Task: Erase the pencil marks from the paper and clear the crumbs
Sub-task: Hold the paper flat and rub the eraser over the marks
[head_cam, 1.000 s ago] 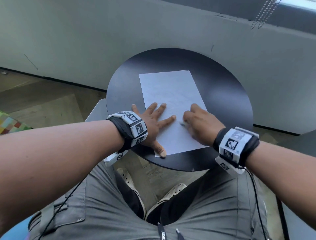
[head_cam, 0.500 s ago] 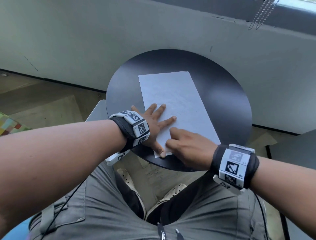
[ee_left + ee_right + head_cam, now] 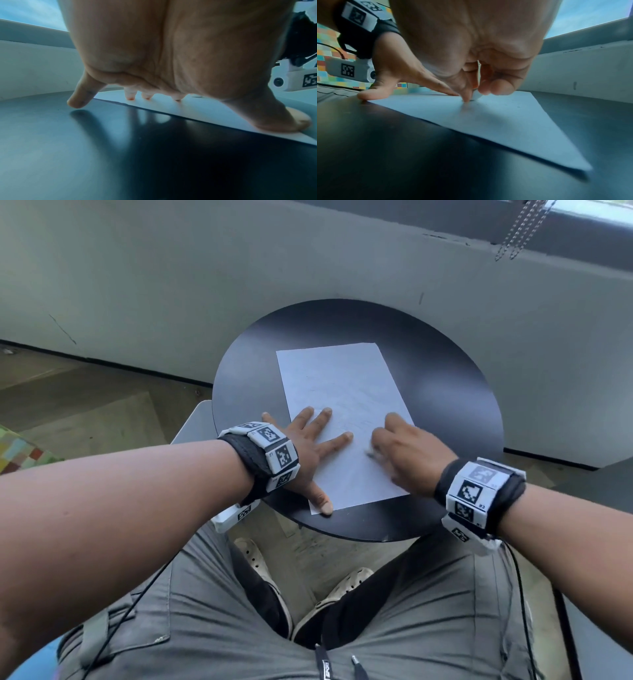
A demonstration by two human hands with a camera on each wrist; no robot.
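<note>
Two grey-trousered thighs (image 3: 212,621) sit nearest, with a pair of pale perforated clogs (image 3: 329,594) on the floor between them. Beyond the knees stands a round black table (image 3: 455,405), and on it lies the white paper (image 3: 346,392), its long side running away from the person and its near edge close to the table's near rim. The left hand (image 3: 308,453) lies flat on the sheet's near left part, fingers straight and spread; the thumb presses the near left corner, three fingertips rest on the sheet, and the little finger touches bare tabletop beside the left edge. The right hand (image 3: 471,65) is over the sheet's right part, its fingers curled and pinching a small white eraser (image 3: 477,96) whose tip meets the paper. Faint pencil marks (image 3: 346,402) show mid-sheet, and a few dark crumbs (image 3: 505,104) lie by the eraser. Behind the table runs a grey wall (image 3: 205,278), with a bead chain (image 3: 517,231) hanging at the far right.
</note>
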